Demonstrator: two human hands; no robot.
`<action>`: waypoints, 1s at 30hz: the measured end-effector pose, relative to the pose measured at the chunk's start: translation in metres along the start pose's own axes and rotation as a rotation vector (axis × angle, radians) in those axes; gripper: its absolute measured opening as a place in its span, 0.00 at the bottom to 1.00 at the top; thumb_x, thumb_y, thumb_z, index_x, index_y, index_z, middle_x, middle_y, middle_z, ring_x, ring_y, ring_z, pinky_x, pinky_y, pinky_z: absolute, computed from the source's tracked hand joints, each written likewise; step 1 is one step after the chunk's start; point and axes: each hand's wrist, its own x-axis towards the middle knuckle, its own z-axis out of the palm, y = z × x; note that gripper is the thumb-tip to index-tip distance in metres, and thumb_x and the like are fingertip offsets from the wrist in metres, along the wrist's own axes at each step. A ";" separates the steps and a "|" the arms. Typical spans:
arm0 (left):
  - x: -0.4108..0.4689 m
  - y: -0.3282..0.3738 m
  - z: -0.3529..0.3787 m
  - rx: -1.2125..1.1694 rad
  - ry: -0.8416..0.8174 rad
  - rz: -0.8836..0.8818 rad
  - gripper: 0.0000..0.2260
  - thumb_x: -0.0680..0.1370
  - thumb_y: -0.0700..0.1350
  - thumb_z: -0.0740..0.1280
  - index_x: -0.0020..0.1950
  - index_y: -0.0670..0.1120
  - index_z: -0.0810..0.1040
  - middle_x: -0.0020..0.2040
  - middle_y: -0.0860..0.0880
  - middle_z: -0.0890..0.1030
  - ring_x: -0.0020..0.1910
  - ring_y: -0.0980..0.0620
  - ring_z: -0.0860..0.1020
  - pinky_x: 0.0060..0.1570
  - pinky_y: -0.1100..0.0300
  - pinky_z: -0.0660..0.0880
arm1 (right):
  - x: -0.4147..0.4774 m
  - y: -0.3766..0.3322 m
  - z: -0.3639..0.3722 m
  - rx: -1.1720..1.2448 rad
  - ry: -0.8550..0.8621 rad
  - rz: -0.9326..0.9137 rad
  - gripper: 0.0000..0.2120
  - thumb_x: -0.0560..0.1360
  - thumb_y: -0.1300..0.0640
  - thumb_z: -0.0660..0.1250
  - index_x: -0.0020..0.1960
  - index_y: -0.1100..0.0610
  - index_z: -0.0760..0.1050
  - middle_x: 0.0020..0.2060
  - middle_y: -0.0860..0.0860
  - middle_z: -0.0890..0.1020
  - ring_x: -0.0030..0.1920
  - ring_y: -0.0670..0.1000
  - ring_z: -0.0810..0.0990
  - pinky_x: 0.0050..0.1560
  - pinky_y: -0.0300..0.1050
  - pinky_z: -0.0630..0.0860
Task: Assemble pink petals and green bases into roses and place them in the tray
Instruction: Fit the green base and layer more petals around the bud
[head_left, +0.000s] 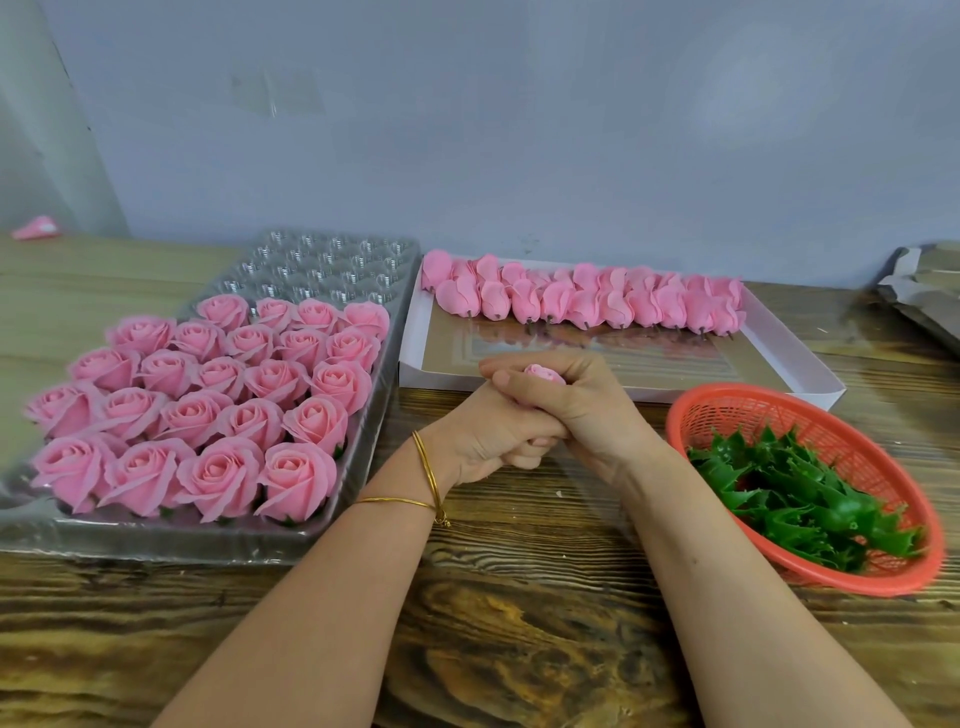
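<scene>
Head camera shows our hands clasped at mid-table: our right hand (571, 408) wraps over our left hand (485, 447), and both curl round a pink rose bud (540, 372) whose tip peeks out above the fingers. At left, the clear plastic tray (156, 540) holds rows of finished roses (208, 395). Behind our hands a white box (810, 371) carries pink petal buds (587, 301), and a red basket (693, 410) of green bases (800, 493) sits at right.

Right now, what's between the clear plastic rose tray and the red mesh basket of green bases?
Head view: left hand and right hand, clasped round a pink rosebud, over wooden tabletop.
</scene>
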 end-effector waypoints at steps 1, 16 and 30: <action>0.000 -0.001 0.000 0.008 0.013 -0.004 0.16 0.73 0.25 0.58 0.35 0.45 0.65 0.22 0.53 0.64 0.22 0.58 0.61 0.22 0.67 0.55 | 0.000 0.001 0.000 -0.018 -0.023 0.008 0.07 0.74 0.66 0.69 0.46 0.57 0.84 0.38 0.52 0.85 0.41 0.44 0.82 0.40 0.37 0.79; -0.004 0.002 -0.003 0.032 -0.041 0.029 0.08 0.69 0.34 0.64 0.36 0.46 0.70 0.22 0.54 0.66 0.21 0.61 0.65 0.21 0.69 0.61 | 0.001 0.006 -0.009 -0.388 -0.102 0.007 0.19 0.70 0.43 0.68 0.60 0.46 0.79 0.52 0.44 0.84 0.56 0.44 0.81 0.65 0.52 0.74; 0.000 0.007 -0.004 0.123 0.239 0.136 0.13 0.71 0.43 0.73 0.55 0.45 0.82 0.42 0.42 0.83 0.37 0.48 0.80 0.36 0.55 0.77 | 0.003 0.005 -0.001 -0.359 0.231 -0.263 0.13 0.73 0.48 0.68 0.56 0.51 0.79 0.50 0.47 0.83 0.53 0.44 0.80 0.58 0.44 0.76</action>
